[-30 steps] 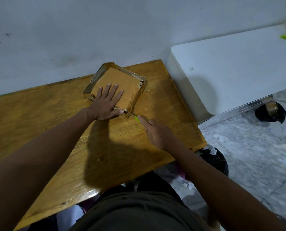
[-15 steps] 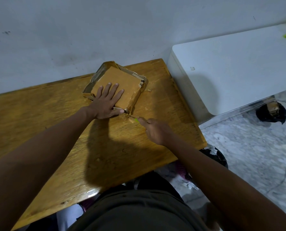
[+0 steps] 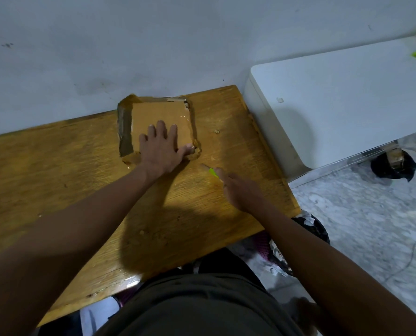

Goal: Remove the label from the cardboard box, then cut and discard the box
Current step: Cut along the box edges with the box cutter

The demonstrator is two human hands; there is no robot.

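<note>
The cardboard box [image 3: 162, 117] now lies squared to the table [image 3: 56, 170] edge, rotated since a moment ago. Left hand [image 3: 162, 147] presses it flat, fingers spread. Right hand [image 3: 238, 190], fingers curled around the green cutter [image 3: 212, 171], has drawn clear; a fresh side likely gets cut next.

No legible text anywhere

One wide camera on the person's head looks steeply down and forward, close over the table [image 3: 56, 180], toward the wall [image 3: 153, 44], floor [image 3: 372, 226] at right.
</note>
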